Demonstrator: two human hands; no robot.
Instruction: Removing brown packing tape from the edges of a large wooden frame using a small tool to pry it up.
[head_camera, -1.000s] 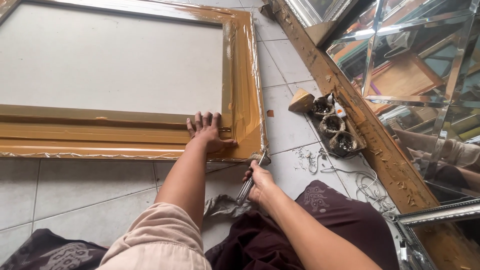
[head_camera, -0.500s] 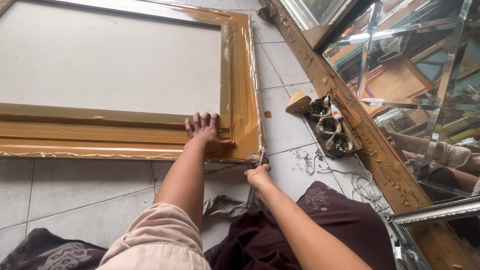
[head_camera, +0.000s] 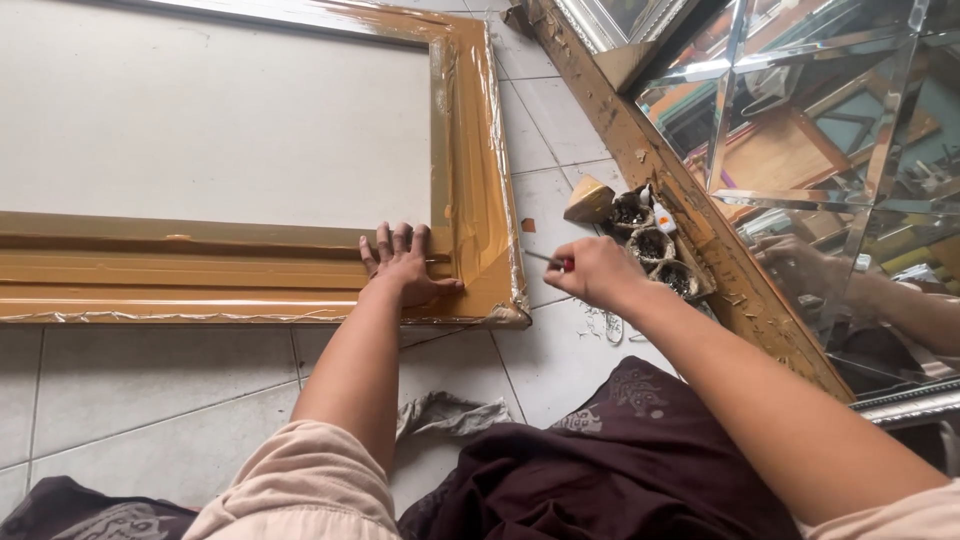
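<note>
Glossy ochre wooden frame (head_camera: 250, 275), sheathed in thin clear plastic film, crinkled at the corner under the left hand (head_camera: 405, 265). Matt off-white panel (head_camera: 210, 120) inside, smooth. Slim metal tool (head_camera: 545, 260) with a red plastic grip, pinched in the right hand (head_camera: 595, 272). Pale glazed floor tiles (head_camera: 150, 390), faintly shiny. Rough, flaking wood on the mirror frame (head_camera: 700, 230); bevelled mirror glass (head_camera: 840, 150), highly reflective. Soft crumpled grey cloth (head_camera: 450, 412).

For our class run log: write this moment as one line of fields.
left hand: flat on frame corner | right hand: holds small tool beside frame | floor: tile
</note>
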